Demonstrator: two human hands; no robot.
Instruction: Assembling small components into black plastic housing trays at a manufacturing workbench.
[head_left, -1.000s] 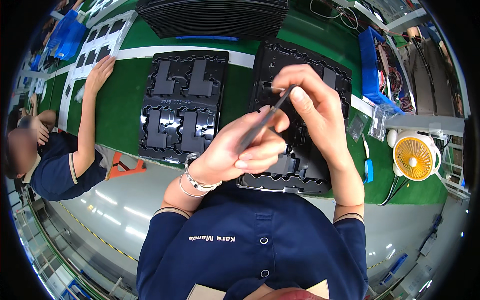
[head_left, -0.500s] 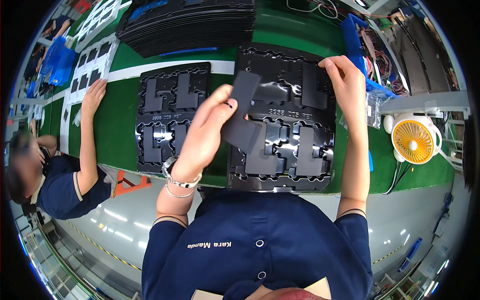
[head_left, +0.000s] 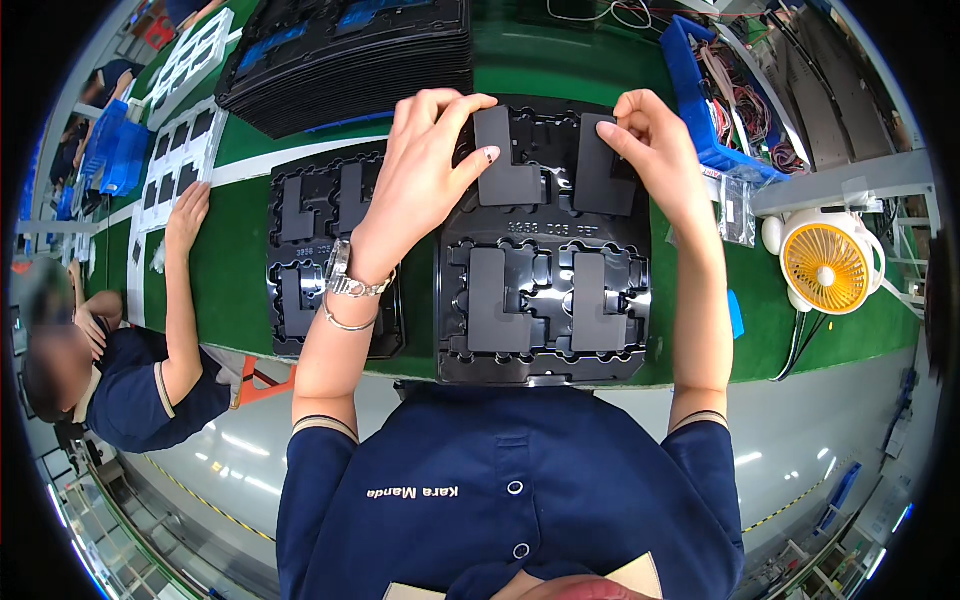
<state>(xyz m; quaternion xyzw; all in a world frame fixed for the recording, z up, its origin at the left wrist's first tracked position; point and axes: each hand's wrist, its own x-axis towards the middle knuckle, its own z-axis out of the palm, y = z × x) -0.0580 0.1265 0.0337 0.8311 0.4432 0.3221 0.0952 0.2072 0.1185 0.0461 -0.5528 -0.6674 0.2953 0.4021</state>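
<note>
A black plastic tray [head_left: 545,228] with moulded pockets lies in front of me. Flat, dark L-shaped pieces sit in its pockets. At the upper left pocket, my left hand [head_left: 425,160] has thumb and forefinger at the left edge of one L-shaped piece [head_left: 512,172]. My right hand [head_left: 660,155] is closed round the tray's upper right edge, its thumb on another L-shaped piece [head_left: 603,178]; its other fingertips are partly hidden. The lower pockets hold a left piece [head_left: 492,305] and a right piece [head_left: 597,305].
A second black tray [head_left: 330,345] with similar pieces lies to the left, partly behind my forearm. Beyond stands a tall tray stack [head_left: 350,85]. On the right are a blue bin [head_left: 700,120] of cables and a white-and-yellow fan [head_left: 825,270]. A co-worker's hand [head_left: 187,215] rests near white trays [head_left: 185,150].
My left hand has moved up and brought the L-shaped piece from above the tray into its upper left pocket. The tray has shifted slightly left. My right thumb now lies further inward.
</note>
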